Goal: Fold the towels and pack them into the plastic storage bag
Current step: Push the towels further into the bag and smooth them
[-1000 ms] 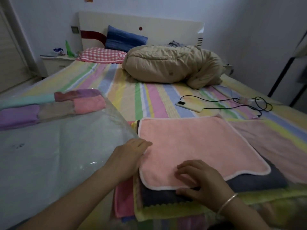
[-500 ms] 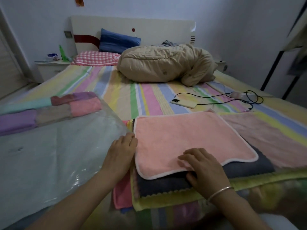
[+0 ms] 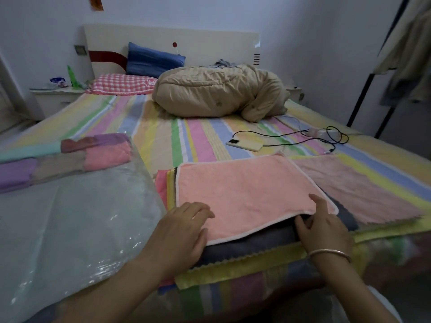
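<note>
A pink towel [image 3: 245, 194] with a white hem lies flat on top of a stack holding a dark grey towel [image 3: 251, 244] and a yellow towel [image 3: 233, 270]. My left hand [image 3: 184, 229] rests on the pink towel's near left corner, fingers spread on top. At the near right corner my right hand [image 3: 324, 224] pinches the slightly lifted hem, index finger on top and thumb underneath. The clear plastic storage bag [image 3: 70, 229] lies to the left, with several folded towels [image 3: 70, 157] inside at its far end. A mauve towel [image 3: 349, 183] lies spread to the right.
Everything sits on a striped bed [image 3: 198, 141]. Beyond the stack lie a phone [image 3: 245, 144] and a black cable [image 3: 326, 136]. A bundled beige duvet [image 3: 219, 94] and pillows fill the head end. A nightstand [image 3: 53, 99] stands far left, a clothes rack [image 3: 366, 89] at right.
My left hand slid from the towel's left edge onto its near left corner. My right hand moved right along the near hem to the right corner, and its thumb went under the edge.
</note>
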Demonstrator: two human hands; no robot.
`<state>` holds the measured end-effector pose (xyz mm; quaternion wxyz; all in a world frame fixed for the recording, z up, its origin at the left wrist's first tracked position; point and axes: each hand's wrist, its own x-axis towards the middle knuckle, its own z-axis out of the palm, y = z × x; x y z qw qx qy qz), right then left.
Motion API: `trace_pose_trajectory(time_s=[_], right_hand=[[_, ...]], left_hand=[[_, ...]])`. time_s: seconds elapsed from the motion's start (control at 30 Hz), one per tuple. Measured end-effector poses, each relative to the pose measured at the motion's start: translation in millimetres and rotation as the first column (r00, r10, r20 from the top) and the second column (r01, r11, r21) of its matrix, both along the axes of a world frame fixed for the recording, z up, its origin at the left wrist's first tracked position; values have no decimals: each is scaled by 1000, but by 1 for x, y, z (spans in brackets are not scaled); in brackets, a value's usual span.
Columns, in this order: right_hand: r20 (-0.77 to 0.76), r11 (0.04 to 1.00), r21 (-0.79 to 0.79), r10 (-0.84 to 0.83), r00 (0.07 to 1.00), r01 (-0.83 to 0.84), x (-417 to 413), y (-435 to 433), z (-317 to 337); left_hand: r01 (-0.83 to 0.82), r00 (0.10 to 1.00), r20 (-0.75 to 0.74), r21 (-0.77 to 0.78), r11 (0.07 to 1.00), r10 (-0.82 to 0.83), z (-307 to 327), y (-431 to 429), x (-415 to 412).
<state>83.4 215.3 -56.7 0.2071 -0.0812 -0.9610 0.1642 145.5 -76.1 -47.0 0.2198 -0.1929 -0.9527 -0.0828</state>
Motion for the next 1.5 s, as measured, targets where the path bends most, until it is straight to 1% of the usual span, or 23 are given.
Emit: trace_pose_trajectory(time_s=[0.07,0.13,0.2,0.27,0.33,0.4,0.43,0.47,0.5,0.53,0.57,0.63,0.67,0.7,0.73,0.77,0.83,0.9,0.97,1.07,1.2,1.37,1.5], right_hand=[[20,991,-137,5,1000,-2,-5,12,3],[103,981,-191,-18,995,38,-15,24,6],[208,981,-169,-63,976,99,-24,31,5],[264,980,-139,-98,960,139,-28,30,5],[231,992,-76,-80,970,100,-31,22,5],[147,999,9,37,988,-39,-33,6,9],[79,989,44,137,987,-140,-33,-5,12],[6,965,73,250,968,-250,-31,-19,15],[-70,931,106,356,932,-348,-27,-35,20],[-129,889,147,453,882,-434,-21,-52,25],[-147,839,185,539,830,-512,-13,-68,30],[-105,715,247,690,716,-654,1,-97,37],[-53,650,243,750,659,-720,7,-108,39],[-2,588,223,798,603,-778,12,-116,38],[37,539,191,831,555,-820,15,-122,35],[59,504,162,853,518,-848,18,-125,32],[76,461,123,878,472,-879,20,-128,25],[95,420,77,900,426,-904,20,-129,20],[101,392,19,914,392,-920,19,-126,15],[97,379,-28,922,375,-925,19,-123,6],[39,339,7,940,339,-941,18,-121,-2],[-84,271,-24,959,272,-962,17,-107,3],[-102,258,-1,961,257,-966,16,-102,5]], left_hand=[[71,997,36,46,996,-72,-2,13,-1],[96,993,65,23,995,-97,-10,16,-6],[87,988,125,12,996,-88,-16,16,-9],[84,983,163,44,996,-90,-17,15,-9],[41,972,222,142,989,-72,-13,16,-10],[-59,944,325,319,946,-51,-8,16,-13],[-121,922,383,431,894,-60,-4,15,-16],[-196,897,434,558,806,-83,0,14,-21],[-286,870,479,678,677,-113,6,13,-26],[-387,840,524,762,519,-143,12,11,-31],[-488,803,569,799,351,-180,19,7,-36],[-637,730,623,769,51,-280,29,-3,-46],[-675,708,623,736,-59,-332,31,-10,-51],[-695,696,615,707,-130,-371,32,-18,-57],[-707,687,611,686,-170,-393,31,-26,-63],[-717,679,614,673,-183,-403,29,-32,-69],[-723,671,637,677,-142,-379,26,-39,-80],[-713,676,659,698,-68,-328,25,-39,-92],[-672,715,661,740,37,-228,23,-38,-106],[-630,754,651,754,186,-88,17,-39,-129],[-556,795,607,715,424,18,16,-37,-153],[-581,763,641,624,523,83,8,-43,-168],[-566,798,577,621,543,173,-3,-50,-165]])
